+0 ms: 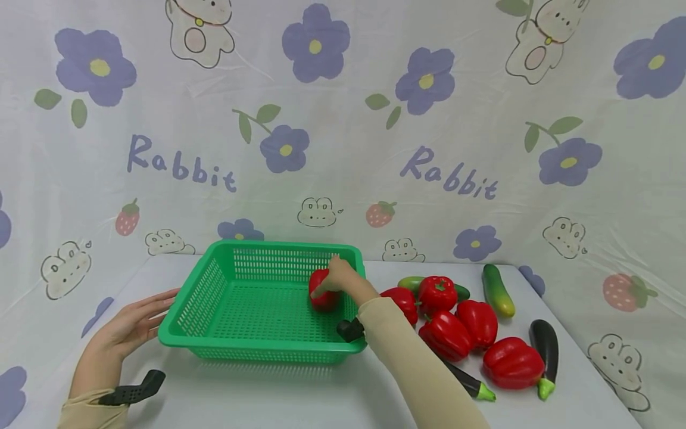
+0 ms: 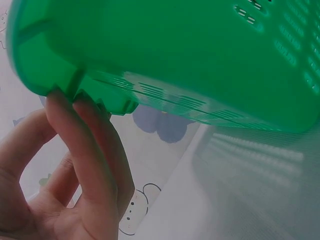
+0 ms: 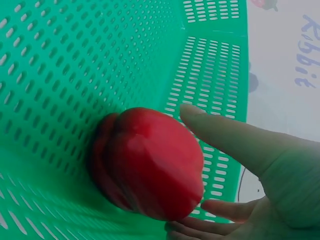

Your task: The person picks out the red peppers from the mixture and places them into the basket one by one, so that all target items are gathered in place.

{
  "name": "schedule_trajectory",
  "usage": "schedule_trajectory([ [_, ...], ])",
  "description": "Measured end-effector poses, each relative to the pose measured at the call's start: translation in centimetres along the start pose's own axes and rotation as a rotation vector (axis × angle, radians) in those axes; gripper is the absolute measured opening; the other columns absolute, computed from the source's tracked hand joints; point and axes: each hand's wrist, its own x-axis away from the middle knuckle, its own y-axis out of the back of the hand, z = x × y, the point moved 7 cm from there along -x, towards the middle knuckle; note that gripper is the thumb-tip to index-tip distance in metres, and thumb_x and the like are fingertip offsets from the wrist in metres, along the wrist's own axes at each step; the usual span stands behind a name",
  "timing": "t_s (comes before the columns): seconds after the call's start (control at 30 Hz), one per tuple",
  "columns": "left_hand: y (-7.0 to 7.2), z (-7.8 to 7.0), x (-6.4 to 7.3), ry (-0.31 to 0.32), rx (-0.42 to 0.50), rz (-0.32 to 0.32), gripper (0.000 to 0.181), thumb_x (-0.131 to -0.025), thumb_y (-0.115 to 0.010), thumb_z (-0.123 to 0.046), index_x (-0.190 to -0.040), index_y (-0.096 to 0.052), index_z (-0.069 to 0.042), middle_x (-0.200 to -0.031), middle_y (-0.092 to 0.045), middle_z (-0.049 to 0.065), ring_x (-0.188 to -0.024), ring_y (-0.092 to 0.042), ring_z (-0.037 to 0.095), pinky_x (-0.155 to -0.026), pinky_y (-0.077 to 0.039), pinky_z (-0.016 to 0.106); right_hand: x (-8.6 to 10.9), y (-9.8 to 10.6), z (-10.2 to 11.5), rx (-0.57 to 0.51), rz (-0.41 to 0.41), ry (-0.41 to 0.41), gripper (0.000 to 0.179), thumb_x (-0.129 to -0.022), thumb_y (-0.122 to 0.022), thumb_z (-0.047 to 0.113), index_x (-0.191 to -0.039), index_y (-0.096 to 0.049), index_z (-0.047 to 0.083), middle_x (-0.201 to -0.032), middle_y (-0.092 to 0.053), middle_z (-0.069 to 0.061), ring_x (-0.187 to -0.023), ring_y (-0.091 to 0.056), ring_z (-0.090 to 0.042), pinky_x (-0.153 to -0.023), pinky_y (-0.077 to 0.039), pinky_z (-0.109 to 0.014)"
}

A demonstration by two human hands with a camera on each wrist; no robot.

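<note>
A sleeve leads to the right hand, spread loosely around a pepper in the basket, which the relaxed left hand touches.

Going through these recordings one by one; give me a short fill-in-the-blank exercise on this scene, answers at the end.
1. The left hand is at the basket's rim, on the person's ____ side of it.
2. The right hand is at a ____-coloured bell pepper inside the basket.
3. In the head view, ____ more bell peppers lie outside the basket.
4. The eggplant farthest right has a cap coloured ____.

Missing words: left; red; five; green.
</note>
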Motion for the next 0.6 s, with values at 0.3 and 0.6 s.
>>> schedule_trajectory([
  [0.3,0.0,0.1,0.0,-0.011,0.009,0.016,0.029,-0.103,-0.050,-0.019,-0.108,-0.071,-0.038,-0.109,-0.068,-0.025,-0.100,-0.064,-0.001,-0.085,-0.056,0.025,0.9,1.2,0.6,-0.102,-0.034,0.076,0.091,-0.077,-0.083,0.027,-0.148,-0.032,-0.002,-0.146,-0.046,-0.020,-0.132,-0.047,-0.033,-0.109,-0.043,-0.048],
  [0.6,0.0,0.1,-0.1,-0.005,0.023,0.025,0.030,-0.103,-0.049,-0.019,-0.106,-0.072,-0.038,-0.108,-0.069,-0.024,-0.100,-0.065,0.000,-0.085,-0.056,0.026,1.6,2.3,0.8,-0.150,-0.052,0.147,0.087,-0.077,-0.083,0.028,-0.147,-0.037,0.001,-0.148,-0.045,-0.018,-0.136,-0.044,-0.034,-0.109,-0.042,-0.050],
])
